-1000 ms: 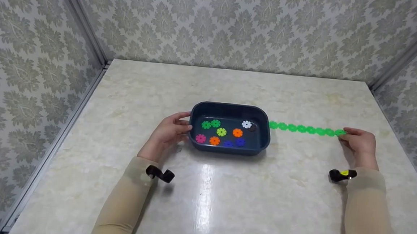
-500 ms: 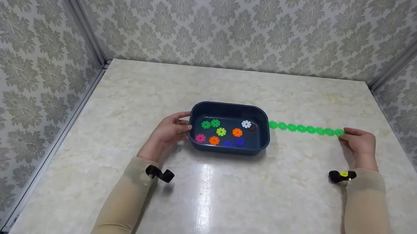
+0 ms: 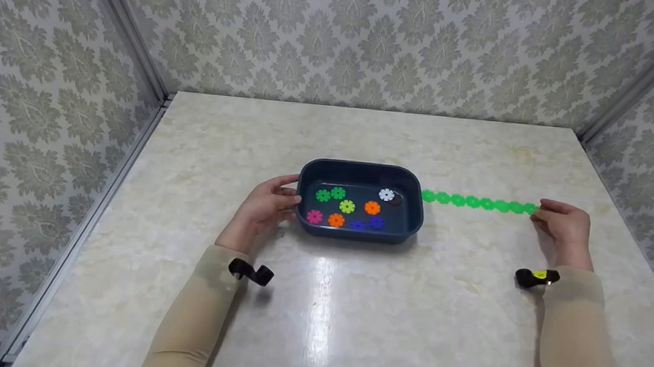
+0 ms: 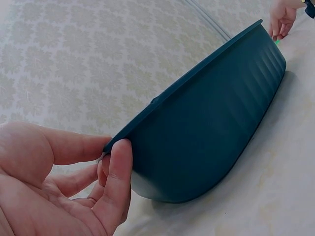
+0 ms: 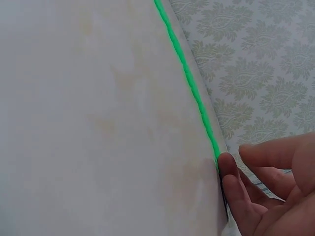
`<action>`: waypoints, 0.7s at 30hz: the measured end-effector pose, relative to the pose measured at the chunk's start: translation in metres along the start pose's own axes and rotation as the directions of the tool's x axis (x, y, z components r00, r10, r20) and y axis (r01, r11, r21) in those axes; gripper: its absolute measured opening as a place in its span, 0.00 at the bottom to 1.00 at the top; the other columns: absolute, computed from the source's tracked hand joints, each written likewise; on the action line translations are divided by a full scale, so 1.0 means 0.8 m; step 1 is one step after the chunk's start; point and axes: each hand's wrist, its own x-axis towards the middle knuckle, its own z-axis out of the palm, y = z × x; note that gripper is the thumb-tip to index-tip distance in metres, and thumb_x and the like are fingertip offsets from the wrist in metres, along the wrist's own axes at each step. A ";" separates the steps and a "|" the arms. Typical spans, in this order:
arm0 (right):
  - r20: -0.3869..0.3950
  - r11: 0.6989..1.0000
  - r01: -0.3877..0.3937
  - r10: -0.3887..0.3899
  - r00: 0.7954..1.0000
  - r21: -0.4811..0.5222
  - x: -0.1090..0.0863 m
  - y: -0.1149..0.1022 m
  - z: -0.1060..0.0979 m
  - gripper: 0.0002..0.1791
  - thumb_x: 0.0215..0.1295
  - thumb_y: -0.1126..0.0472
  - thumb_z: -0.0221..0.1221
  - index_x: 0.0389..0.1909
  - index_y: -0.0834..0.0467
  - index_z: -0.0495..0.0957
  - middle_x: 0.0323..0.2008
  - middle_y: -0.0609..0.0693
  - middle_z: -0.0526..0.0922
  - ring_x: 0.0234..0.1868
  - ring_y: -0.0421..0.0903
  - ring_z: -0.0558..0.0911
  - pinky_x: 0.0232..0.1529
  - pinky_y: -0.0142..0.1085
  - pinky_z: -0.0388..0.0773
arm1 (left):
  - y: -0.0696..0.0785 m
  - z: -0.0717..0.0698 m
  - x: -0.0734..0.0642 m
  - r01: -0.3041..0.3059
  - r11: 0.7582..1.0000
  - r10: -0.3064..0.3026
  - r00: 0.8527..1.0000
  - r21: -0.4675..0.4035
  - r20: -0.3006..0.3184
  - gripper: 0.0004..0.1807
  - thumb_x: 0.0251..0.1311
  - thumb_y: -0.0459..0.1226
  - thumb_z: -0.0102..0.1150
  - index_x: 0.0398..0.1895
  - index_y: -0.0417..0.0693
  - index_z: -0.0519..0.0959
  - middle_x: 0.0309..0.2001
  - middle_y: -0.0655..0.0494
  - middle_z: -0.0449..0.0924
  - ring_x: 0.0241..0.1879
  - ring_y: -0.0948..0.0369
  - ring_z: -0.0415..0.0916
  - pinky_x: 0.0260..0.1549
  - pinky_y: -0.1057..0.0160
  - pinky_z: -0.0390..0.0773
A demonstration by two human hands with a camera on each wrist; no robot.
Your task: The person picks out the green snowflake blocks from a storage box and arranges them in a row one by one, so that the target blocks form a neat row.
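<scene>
My left hand (image 3: 266,205) holds the left end of a dark blue plastic tub (image 3: 358,236); in the left wrist view its fingertips sit at the rim and on the outer wall. A chain of green interlocking discs (image 3: 473,202) lies straight across the table from the tub's right wall. At the chain's right end is my right hand (image 3: 566,223), fingertips pinching the last disc; one finger stands raised off it in the right wrist view. Loose notched discs lie in the tub, among them pink (image 3: 314,217), white (image 3: 386,194), and lime (image 3: 347,207) ones.
The pale marbled table (image 3: 421,314) runs back to a patterned wall (image 3: 341,42). Metal frame posts (image 3: 131,35) stand at the side corners. A black wrist camera mount (image 3: 250,272) juts from the left sleeve, another mount (image 3: 537,277) from the right.
The green chain's right end has shifted slightly left, and the right index finger has lifted a little from it. The left hand and the tub have stayed in place.
</scene>
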 end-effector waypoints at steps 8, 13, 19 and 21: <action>-0.037 0.994 0.050 -0.046 0.998 0.098 -0.012 -0.013 0.005 0.22 0.74 0.62 0.59 0.66 0.52 0.75 0.40 0.37 0.76 0.35 0.32 0.83 0.37 0.22 0.81 | 0.000 0.000 0.003 0.022 1.000 -0.022 1.000 0.001 -0.012 0.32 0.69 0.26 0.59 0.75 0.51 0.68 0.47 0.53 0.72 0.33 0.63 0.76 0.34 0.64 0.82; -0.020 0.982 0.135 -0.134 0.991 0.131 -0.026 -0.022 0.014 0.08 0.74 0.60 0.60 0.50 0.47 0.78 0.43 0.39 0.76 0.35 0.33 0.84 0.38 0.22 0.81 | 0.000 0.001 0.003 0.020 1.000 -0.020 1.000 -0.002 -0.016 0.32 0.68 0.26 0.59 0.74 0.51 0.69 0.46 0.53 0.73 0.32 0.64 0.76 0.34 0.64 0.82; 0.023 0.967 0.233 -0.237 0.971 0.104 -0.041 -0.035 0.038 0.07 0.74 0.59 0.59 0.49 0.47 0.78 0.43 0.39 0.77 0.35 0.33 0.84 0.38 0.22 0.81 | -0.001 0.001 0.002 0.015 1.000 -0.015 1.000 -0.004 -0.017 0.32 0.68 0.26 0.59 0.74 0.51 0.69 0.47 0.53 0.73 0.33 0.64 0.77 0.35 0.64 0.82; 0.046 0.962 0.256 -0.261 0.964 0.097 -0.046 -0.039 0.048 0.07 0.74 0.59 0.60 0.50 0.47 0.78 0.43 0.40 0.78 0.35 0.33 0.84 0.38 0.22 0.81 | -0.001 0.000 0.002 0.010 1.000 -0.010 1.000 -0.001 -0.016 0.32 0.68 0.26 0.59 0.74 0.50 0.69 0.47 0.53 0.73 0.33 0.63 0.77 0.35 0.64 0.82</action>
